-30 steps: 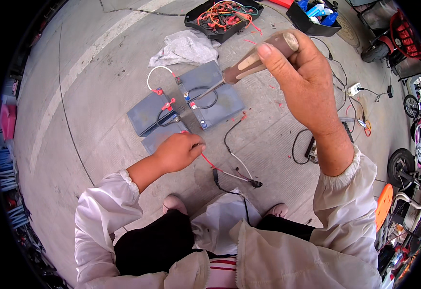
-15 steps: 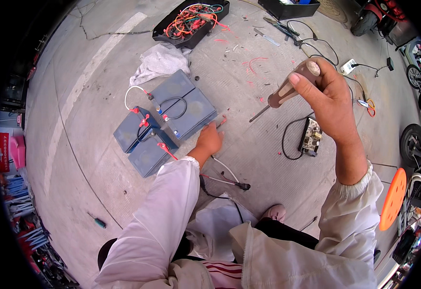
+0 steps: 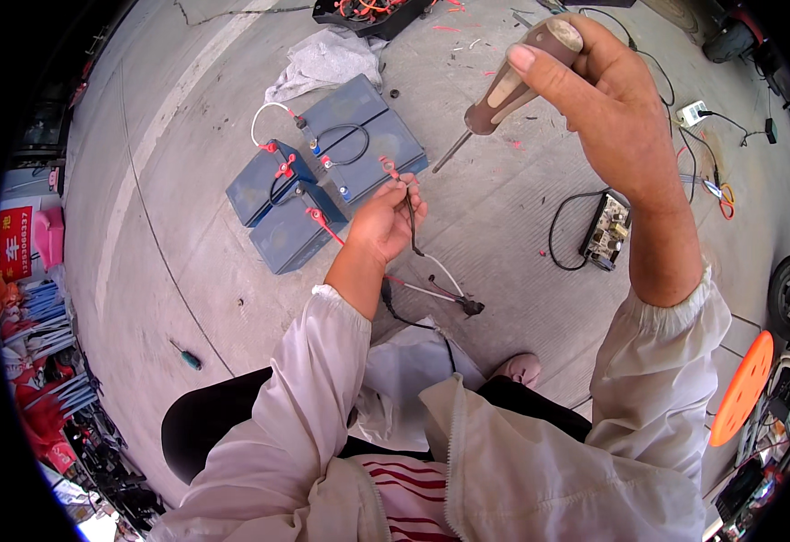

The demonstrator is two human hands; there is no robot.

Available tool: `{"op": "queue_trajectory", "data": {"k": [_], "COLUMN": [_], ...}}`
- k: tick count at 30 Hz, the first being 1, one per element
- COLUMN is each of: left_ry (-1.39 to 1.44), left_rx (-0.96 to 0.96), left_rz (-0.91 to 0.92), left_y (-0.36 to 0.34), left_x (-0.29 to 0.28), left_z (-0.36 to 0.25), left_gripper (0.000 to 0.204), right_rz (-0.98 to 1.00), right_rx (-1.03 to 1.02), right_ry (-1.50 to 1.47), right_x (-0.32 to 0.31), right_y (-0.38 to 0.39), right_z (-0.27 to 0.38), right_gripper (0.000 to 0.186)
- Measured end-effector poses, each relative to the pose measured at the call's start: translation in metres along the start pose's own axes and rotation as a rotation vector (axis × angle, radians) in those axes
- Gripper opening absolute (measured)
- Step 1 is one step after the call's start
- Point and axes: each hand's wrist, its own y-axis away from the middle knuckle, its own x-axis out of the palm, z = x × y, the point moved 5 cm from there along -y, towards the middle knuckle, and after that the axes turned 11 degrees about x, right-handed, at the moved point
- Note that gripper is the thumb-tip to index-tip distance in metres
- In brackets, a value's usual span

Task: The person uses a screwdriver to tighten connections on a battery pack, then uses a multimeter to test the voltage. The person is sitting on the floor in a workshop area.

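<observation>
My right hand (image 3: 616, 131) is raised and wrapped round a brown-handled screwdriver (image 3: 503, 88), its shaft slanting down and left. My left hand (image 3: 381, 221) pinches a black cable (image 3: 416, 226) just below its red-sleeved ring end (image 3: 389, 167), which sticks up past the fingertips. This cable runs down toward a black plug (image 3: 472, 307) on the floor, where a white and a red lead meet. Beside the left hand stand several grey-blue batteries (image 3: 377, 140), linked by white and black jumper wires with red-sleeved ends. A red lead (image 3: 327, 226) comes off the nearest battery (image 3: 291, 239) and passes behind my left wrist.
A grey cloth (image 3: 327, 61) and a black tray (image 3: 359, 25) of red cables lie beyond the batteries. To the right are a circuit board (image 3: 607, 230), scissors (image 3: 726, 199), a white socket block (image 3: 691, 113) and an orange disc (image 3: 740, 388). A green-handled screwdriver (image 3: 189, 359) lies left.
My left hand has come up off the floor beside the batteries, with the cable's ring end now showing above its fingers. The screwdriver remains in my right hand. The view has shifted.
</observation>
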Motion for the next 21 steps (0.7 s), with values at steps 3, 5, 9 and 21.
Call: {"op": "queue_trajectory", "data": {"k": [3,5,9,21], "left_ry": [0.223,0.316,0.363,0.339], "left_rx": [0.105,0.129,0.15,0.18], "left_rz": [-0.043,-0.013,-0.017,-0.012], "left_y": [-0.005,-0.01,-0.011,-0.015], "left_x": [-0.026,-0.037,-0.035,-0.057], "left_z": [0.001,0.005,0.022,0.019], "left_gripper": [0.022,0.023,0.023,0.027], "right_rz": [0.043,0.081,0.142,0.169], "right_rx": [-0.06,-0.106,-0.102,-0.096], "right_ry": [-0.082,-0.148,-0.108,0.082], "right_x": [0.021,0.039,0.07,0.149], "right_y": [0.0,0.002,0.006,-0.009], "right_z": [0.003,0.002,0.007,0.035], "right_gripper": [0.027,0.027,0.027,0.022]}}
